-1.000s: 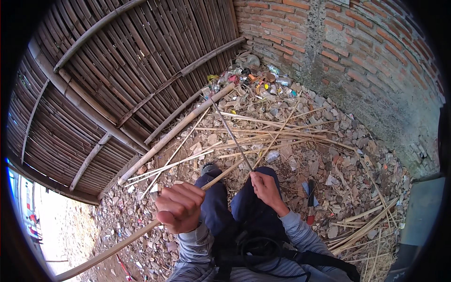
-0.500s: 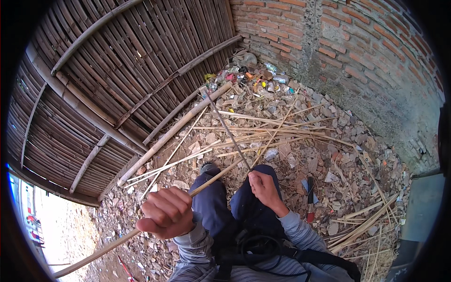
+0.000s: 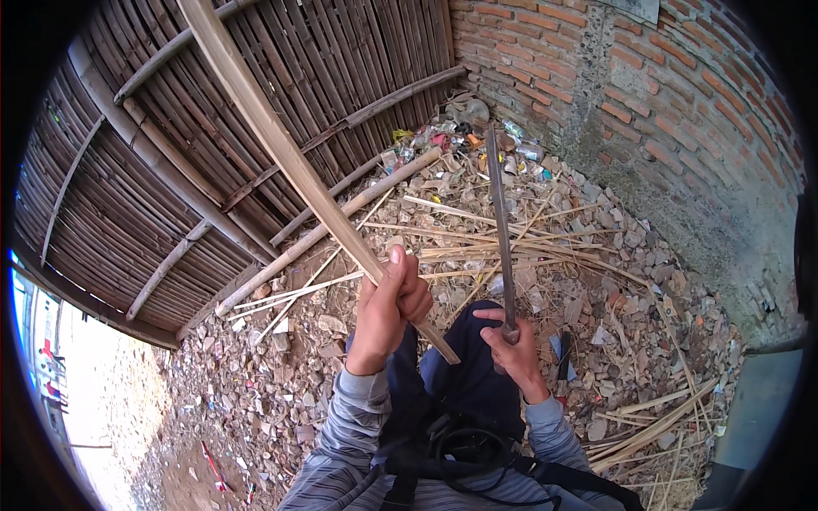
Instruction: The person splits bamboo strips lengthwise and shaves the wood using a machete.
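My left hand [image 3: 385, 315] is closed around a long split bamboo strip [image 3: 298, 175], thumb lying along it. The strip slants from the upper left down past my fist, its lower end over my knees. In my right hand [image 3: 517, 356] a long, narrow, dark blade like a machete [image 3: 501, 226] stands almost upright, gripped at its lower end with one finger partly lifted. The handle is mostly hidden by that hand. Blade and strip are apart from each other.
Thin bamboo strips [image 3: 452, 251] lie across the rubble ahead of my knees, and a bundle [image 3: 652, 434] lies at right. A thick bamboo pole [image 3: 341, 217] runs beside the slatted bamboo wall [image 3: 341, 51]. A brick wall [image 3: 682, 111] rises behind litter [image 3: 477, 145].
The bamboo strip has swung from pointing low left to pointing up and away, my left fist turning with it. The blade has tilted upright and moved right, apart from the strip.
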The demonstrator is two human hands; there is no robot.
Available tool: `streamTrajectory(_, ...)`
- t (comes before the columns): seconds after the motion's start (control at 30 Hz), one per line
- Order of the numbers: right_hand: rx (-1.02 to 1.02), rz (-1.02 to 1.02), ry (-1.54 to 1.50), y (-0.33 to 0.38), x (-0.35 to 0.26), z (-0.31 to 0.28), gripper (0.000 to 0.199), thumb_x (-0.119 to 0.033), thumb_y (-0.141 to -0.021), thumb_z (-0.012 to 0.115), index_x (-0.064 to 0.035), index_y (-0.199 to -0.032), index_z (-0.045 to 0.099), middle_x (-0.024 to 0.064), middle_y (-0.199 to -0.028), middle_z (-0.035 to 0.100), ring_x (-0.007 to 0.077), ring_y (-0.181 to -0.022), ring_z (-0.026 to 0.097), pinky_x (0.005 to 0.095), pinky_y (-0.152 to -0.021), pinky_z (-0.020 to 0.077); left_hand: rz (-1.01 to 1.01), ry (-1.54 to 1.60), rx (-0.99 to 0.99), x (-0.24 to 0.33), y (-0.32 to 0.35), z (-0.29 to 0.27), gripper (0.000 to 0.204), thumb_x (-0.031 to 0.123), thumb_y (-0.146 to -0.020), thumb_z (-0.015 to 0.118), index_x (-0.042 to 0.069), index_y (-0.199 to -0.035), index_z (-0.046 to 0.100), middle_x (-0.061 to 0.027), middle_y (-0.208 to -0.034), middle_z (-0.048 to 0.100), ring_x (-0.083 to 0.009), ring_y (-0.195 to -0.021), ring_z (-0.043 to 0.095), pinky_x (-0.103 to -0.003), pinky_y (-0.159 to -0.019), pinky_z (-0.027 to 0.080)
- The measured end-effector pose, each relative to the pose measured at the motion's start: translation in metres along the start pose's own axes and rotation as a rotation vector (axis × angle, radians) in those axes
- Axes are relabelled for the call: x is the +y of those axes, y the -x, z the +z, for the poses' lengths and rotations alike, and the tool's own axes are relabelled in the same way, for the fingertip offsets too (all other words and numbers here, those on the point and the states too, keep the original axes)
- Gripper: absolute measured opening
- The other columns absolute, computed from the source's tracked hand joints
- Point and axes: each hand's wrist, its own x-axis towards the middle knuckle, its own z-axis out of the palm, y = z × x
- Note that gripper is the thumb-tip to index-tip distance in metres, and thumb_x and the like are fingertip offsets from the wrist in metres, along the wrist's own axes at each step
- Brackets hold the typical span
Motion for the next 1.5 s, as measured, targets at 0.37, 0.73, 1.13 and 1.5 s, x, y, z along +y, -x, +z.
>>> streamTrajectory(0.37,-0.135,-0.133,0.111,-0.002,0.036,0.027,0.021,-0.016,-0.098,0.079,0.0003,-0.107,0.071,-0.0047,-0.066,0.060,0.0021,-0.056,0.052,0.0234,-0.050,0.0364,0.069,-0.052,0.005,-0.021,-0.016,0.012,0.041,0.044,-0.115,0.042,0.011,-0.090,0.044,0.0032,-0.067,0.035,-0.0111,-0.061,0.035,-0.028,-0.060,0.033)
streamTrajectory(0.73,-0.004,-0.033,-0.037,-0.015,0.007,0.032,0.020,-0.020,-0.098,0.080,-0.0012,-0.098,0.070,-0.0039,-0.071,0.063,0.0016,-0.060,0.053,0.0226,-0.054,0.0413,-0.132,-0.536,-0.165,-0.088,0.035,-0.032,0.058,0.025,-0.106,0.069,0.003,-0.153,0.044,-0.0151,-0.130,0.065,-0.0227,-0.125,0.064,-0.034,-0.100,0.054)
streamTrajectory(1.13,0.032,-0.108,0.286,-0.030,0.030,0.023,0.029,-0.025,-0.097,0.078,0.0027,-0.104,0.076,0.0009,-0.072,0.069,0.0032,-0.069,0.058,0.0245,-0.061,0.0464,-0.387,-0.406,-0.177,-0.129,0.062,-0.034,0.036,0.032,-0.116,0.045,0.001,-0.128,0.057,0.0004,-0.079,0.051,-0.0077,-0.058,0.054,-0.024,-0.052,0.045)
streamTrajectory(1.5,0.200,-0.044,0.268,-0.024,0.048,-0.029,0.021,-0.022,-0.100,0.073,-0.0027,-0.107,0.077,-0.0072,-0.066,0.058,0.0002,-0.058,0.047,0.0227,-0.053,0.0365,-0.506,-0.518,-0.273,-0.100,0.051,-0.068,0.041,0.030,-0.117,0.044,-0.004,-0.124,0.066,0.0039,-0.065,0.042,-0.0064,-0.055,0.044,-0.026,-0.050,0.036)
